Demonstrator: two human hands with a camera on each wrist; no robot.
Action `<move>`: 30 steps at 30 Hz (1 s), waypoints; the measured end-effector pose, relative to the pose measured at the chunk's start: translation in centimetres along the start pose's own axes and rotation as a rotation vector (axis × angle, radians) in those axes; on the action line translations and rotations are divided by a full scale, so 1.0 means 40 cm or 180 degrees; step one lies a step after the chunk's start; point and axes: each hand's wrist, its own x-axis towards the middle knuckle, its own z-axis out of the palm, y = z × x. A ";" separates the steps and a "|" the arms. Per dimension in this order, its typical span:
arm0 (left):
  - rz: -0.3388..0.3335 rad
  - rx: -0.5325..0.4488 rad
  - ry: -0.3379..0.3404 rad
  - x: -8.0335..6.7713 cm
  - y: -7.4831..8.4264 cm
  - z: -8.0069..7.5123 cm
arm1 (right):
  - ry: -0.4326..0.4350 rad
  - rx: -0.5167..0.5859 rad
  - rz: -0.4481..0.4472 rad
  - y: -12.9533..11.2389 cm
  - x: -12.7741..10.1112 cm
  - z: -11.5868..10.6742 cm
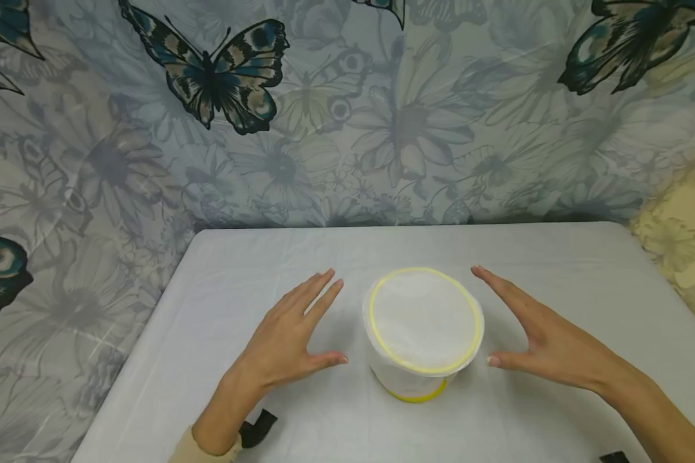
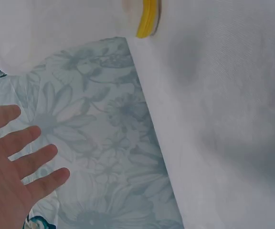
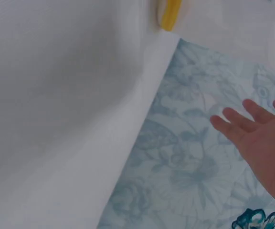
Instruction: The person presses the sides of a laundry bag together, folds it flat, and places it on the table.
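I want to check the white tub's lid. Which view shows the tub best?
The head view: the whole white tub with its yellow-rimmed lid shows between both open hands. The left wrist and right wrist views catch only a blurred white wall and a bit of yellow rim.

Bare hands, cream sleeve cuff on left, black wrist straps.

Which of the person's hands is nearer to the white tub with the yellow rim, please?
Right, narrowly: the right hand has its thumb close beside the tub; the left hand sits slightly further off.
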 end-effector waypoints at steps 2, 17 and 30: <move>0.0073 -0.0073 0.0084 0.005 0.008 -0.002 | 0.0042 0.0100 -0.0168 -0.003 0.002 0.000; 0.0339 -0.0746 0.0309 0.051 0.048 0.008 | 0.0075 0.0310 -0.0560 -0.031 0.033 0.010; 0.0476 -0.1175 0.0500 0.080 0.065 0.023 | 0.0083 -0.0059 -0.0146 -0.034 0.036 0.022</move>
